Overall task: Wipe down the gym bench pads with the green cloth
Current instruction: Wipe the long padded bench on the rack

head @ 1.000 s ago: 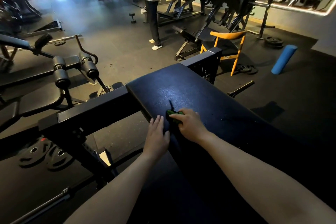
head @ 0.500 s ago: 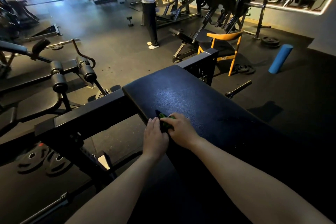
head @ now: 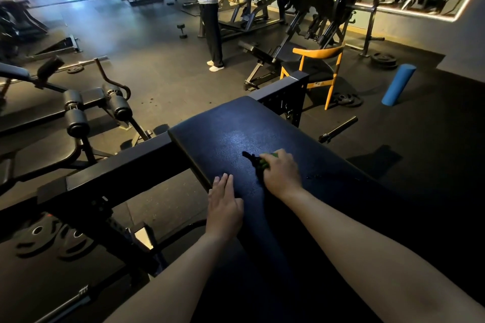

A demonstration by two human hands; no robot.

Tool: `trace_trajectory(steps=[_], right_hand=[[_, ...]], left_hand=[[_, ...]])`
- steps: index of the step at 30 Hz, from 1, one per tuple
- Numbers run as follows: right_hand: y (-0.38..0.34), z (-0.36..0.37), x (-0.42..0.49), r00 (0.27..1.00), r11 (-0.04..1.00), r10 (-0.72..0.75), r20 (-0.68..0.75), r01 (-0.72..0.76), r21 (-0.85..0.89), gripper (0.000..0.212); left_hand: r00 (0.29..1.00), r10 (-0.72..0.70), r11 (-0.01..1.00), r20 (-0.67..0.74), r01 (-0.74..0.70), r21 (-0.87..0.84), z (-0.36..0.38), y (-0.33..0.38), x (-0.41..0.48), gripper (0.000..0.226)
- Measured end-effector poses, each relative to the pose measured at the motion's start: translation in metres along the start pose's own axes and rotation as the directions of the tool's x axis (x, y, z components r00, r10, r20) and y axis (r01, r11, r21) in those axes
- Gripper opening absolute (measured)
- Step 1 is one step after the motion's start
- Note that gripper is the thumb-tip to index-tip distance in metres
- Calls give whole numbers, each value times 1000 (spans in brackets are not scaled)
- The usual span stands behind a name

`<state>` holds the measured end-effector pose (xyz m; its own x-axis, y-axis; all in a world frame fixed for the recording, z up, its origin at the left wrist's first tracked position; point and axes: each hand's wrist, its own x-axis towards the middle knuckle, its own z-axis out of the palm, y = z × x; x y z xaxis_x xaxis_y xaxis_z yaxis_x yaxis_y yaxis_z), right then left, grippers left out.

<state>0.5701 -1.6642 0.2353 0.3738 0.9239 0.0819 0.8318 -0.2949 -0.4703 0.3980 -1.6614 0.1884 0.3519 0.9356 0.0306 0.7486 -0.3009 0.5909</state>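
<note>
A dark padded bench pad [head: 236, 128] stretches from the middle of the view toward me. My right hand [head: 282, 174] grips a bunched green cloth [head: 263, 162] and holds it down on the pad near its middle; most of the cloth is hidden under the fingers. My left hand [head: 223, 207] rests flat on the pad's left edge, fingers straight and together, a little nearer to me than the right hand.
A black steel frame beam [head: 118, 168] juts left from the pad. Leg-roller equipment [head: 97, 110] stands at left, weight plates [head: 47, 241] lie on the floor below it. An orange chair [head: 319, 65], a blue foam roller [head: 399, 85] and a standing person [head: 210, 13] are beyond.
My right hand has slid the cloth to the right, away from my left hand. The left hand has stayed on the pad's edge, and the gap between the hands has widened.
</note>
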Motion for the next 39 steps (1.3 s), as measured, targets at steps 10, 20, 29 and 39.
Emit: trace_trajectory(steps=[10, 20, 29, 39], right_hand=[[6, 7, -2, 966, 962, -243, 88, 252, -107, 44], [79, -28, 42, 983, 974, 169, -67, -177, -144, 50], [27, -9, 8, 962, 971, -236, 140, 240, -9, 49], [91, -28, 34, 1000, 982, -15, -21, 11, -188, 44]], left_hand=[[999, -2, 997, -51, 6, 81, -6, 35, 23, 62], [1000, 2, 982, -9, -1, 191, 9, 40, 23, 67], [997, -75, 987, -28, 78, 137, 2, 50, 27, 71], [985, 80, 952, 156, -122, 282, 25, 85, 33, 75]])
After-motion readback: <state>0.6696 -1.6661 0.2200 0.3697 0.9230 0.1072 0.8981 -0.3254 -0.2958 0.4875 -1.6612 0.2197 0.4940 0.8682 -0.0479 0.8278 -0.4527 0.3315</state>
